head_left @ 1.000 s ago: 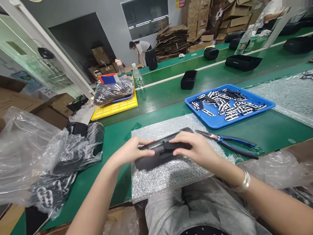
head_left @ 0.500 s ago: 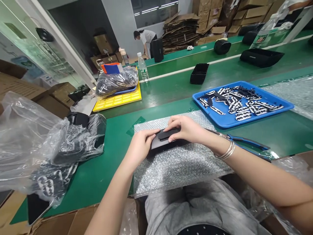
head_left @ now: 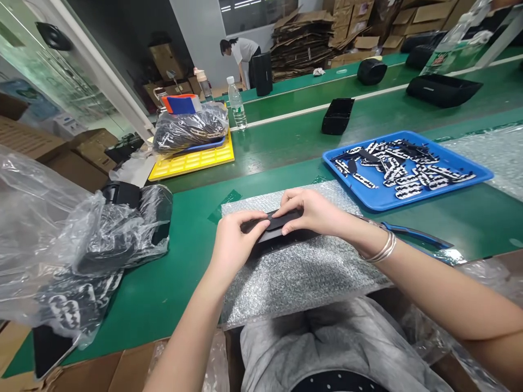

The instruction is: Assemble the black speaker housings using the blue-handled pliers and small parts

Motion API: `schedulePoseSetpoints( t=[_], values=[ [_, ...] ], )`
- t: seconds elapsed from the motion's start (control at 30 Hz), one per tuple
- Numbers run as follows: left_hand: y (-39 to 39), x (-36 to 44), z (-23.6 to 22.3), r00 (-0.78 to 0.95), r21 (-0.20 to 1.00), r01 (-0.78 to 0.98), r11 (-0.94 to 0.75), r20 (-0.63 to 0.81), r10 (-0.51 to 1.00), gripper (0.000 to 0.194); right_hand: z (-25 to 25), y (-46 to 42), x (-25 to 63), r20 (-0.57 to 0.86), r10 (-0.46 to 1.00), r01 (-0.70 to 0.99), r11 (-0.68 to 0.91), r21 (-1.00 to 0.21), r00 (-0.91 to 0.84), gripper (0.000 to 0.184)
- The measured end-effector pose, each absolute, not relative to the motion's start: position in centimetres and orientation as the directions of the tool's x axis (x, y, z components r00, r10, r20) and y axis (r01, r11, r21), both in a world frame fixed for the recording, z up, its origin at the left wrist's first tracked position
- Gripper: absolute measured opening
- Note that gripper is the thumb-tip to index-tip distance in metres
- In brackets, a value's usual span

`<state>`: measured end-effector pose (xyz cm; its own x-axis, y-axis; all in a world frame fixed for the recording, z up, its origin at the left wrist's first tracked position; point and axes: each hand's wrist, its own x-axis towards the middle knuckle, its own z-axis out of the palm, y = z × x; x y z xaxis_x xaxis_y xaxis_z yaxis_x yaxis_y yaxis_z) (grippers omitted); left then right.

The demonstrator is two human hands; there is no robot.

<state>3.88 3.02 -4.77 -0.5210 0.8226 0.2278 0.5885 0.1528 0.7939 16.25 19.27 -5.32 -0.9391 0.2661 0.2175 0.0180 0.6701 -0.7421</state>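
A black plastic part (head_left: 273,235) lies on a bubble-wrap sheet (head_left: 294,272) spread over the green table (head_left: 183,256). My left hand (head_left: 232,245) grips its left end with curled fingers. My right hand (head_left: 312,212) presses a small black strip (head_left: 281,220) onto the top of the part with thumb and fingertips. Silver bangles circle my right wrist.
Blue-handled pliers (head_left: 412,234) lie behind my right forearm. A blue tray (head_left: 461,185) of black-and-white strips sits at the right. Clear bags of black parts (head_left: 81,245) pile up at the left. A yellow tray (head_left: 192,160), water bottle (head_left: 236,109), black bins and a distant person stand beyond.
The part was lowered from a tilted hold onto the bubble wrap, farther from me. My right hand shifted to pressing the small strip on its top.
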Motion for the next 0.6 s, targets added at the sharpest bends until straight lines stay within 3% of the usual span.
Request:
schedulePoseSetpoints(
  t=[0.07,0.17,0.27,0.6],
  values=[
    [3.01,3.96,-4.86,-0.519,0.800,0.583,0.145,0.229,0.823,0.009,-5.19,19.44,16.44,0.233,0.268,-0.002,0.652,-0.758,-0.935,0.034],
    [3.01,4.01,-4.96,-0.529,0.801,0.583,0.138,0.244,0.813,0.009,-4.96,19.66,16.88,0.289,0.405,0.049,0.647,-0.761,-0.868,0.011],
    [3.04,4.02,-4.99,-0.531,0.795,0.590,0.139,0.252,0.809,0.009,-4.95,19.74,17.21,0.327,0.528,0.176,0.694,-0.699,-0.784,0.024],
    [3.04,3.72,-5.13,-0.538,0.783,0.606,0.139,0.275,0.797,0.013,-5.05,19.94,17.17,0.227,0.482,0.201,0.683,-0.702,-0.846,0.019]
  ],
)
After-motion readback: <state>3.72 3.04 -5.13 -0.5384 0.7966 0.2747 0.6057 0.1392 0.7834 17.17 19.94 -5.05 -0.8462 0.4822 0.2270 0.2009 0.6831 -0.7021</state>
